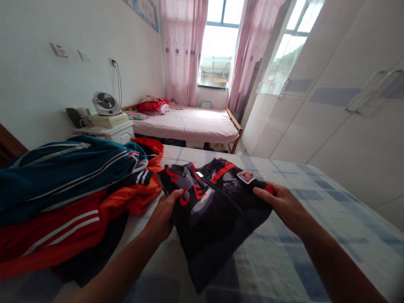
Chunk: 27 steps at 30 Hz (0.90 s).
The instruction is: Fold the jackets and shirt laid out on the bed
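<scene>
A black zip-up jacket (pixel 217 219) with red lettering, grey patches and a square badge is folded into a compact shape above the checked bed sheet (pixel 315 248). My left hand (pixel 166 212) grips its left side, thumb on top near the red letters. On the opposite side, my right hand (pixel 280 202) pinches the edge by a red band, thumb uppermost. The fingers beneath the cloth are hidden on both hands. The jacket's lower corner points toward me.
Left of the jacket lies a heap of clothes: a teal jacket (pixel 69 172), red and orange garments (pixel 126 202). Behind are a small fan (pixel 106 103) on a box (pixel 109 120) and a pink-covered bed (pixel 189 122). White wardrobes (pixel 341 139) line the right.
</scene>
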Available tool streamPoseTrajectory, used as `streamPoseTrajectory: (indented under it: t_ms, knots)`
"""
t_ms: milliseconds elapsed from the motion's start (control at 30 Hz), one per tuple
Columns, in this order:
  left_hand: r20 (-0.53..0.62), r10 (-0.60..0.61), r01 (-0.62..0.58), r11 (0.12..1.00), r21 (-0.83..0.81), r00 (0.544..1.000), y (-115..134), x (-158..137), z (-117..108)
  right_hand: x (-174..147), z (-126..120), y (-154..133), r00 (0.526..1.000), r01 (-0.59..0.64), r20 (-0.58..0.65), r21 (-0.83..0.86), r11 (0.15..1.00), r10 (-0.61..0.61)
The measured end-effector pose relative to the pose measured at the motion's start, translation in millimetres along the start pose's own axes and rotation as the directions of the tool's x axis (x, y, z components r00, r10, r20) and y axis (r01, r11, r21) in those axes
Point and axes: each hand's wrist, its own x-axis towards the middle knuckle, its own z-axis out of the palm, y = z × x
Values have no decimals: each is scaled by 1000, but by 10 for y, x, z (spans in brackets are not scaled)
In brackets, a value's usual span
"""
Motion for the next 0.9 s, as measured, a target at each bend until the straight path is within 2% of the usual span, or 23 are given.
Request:
streamPoseTrajectory:
  t_ms: [67, 133, 167, 233, 267, 300, 333, 367, 400, 433, 500, 567, 633, 733, 800, 900]
  knots:
    - [39, 16, -21, 991, 135, 999, 33, 274, 24, -246, -56, 112, 998, -63, -22, -199, 978, 59]
    - [21, 60, -63, 971, 230, 998, 9, 465, 37, -435, -88, 253, 988, -147, -114, -470, 870, 105]
    - [-9, 102, -96, 958, 269, 995, -9, 513, 40, -504, -94, 307, 977, -182, -198, -575, 797, 80]
    - [-56, 283, -239, 886, 399, 957, -36, 505, 46, -588, -74, 340, 939, -187, -336, -690, 699, -80]
    - [-23, 413, -347, 793, 501, 911, -41, 456, 53, -602, -45, 317, 918, -140, -350, -725, 674, -186]
    - [67, 535, -461, 650, 605, 842, -44, 386, 66, -596, -2, 275, 904, -62, -317, -760, 647, -287]
    - [203, 619, -562, 465, 684, 759, -49, 305, 84, -571, 54, 227, 893, 33, -251, -792, 609, -374]
    - [354, 645, -636, 271, 722, 677, -64, 223, 108, -528, 120, 186, 880, 121, -175, -817, 564, -442]
    - [489, 618, -682, 108, 723, 616, -93, 148, 132, -470, 192, 164, 869, 191, -102, -833, 519, -483]
    - [587, 560, -709, 2, 705, 585, -139, 87, 154, -402, 265, 170, 869, 239, -38, -841, 485, -494]
    - [697, 430, -731, -115, 672, 573, -275, 26, 176, -258, 395, 272, 907, 282, 71, -833, 476, -414]
    - [734, 329, -732, -156, 663, 594, -425, 37, 163, -143, 470, 447, 952, 279, 159, -802, 528, -261]
    - [734, 284, -723, -164, 671, 617, -533, 83, 131, -82, 469, 596, 964, 267, 213, -759, 593, -161]
    - [736, 288, -722, -175, 669, 612, -576, 133, 100, -39, 345, 623, 959, 282, 202, -675, 681, -197]
    - [743, 308, -731, -178, 658, 594, -560, 136, 99, 38, 223, 530, 963, 237, 52, -636, 734, -266]
    - [748, 321, -738, -180, 650, 581, -543, 126, 106, 318, 52, 379, 918, 84, -275, -568, 819, -285]
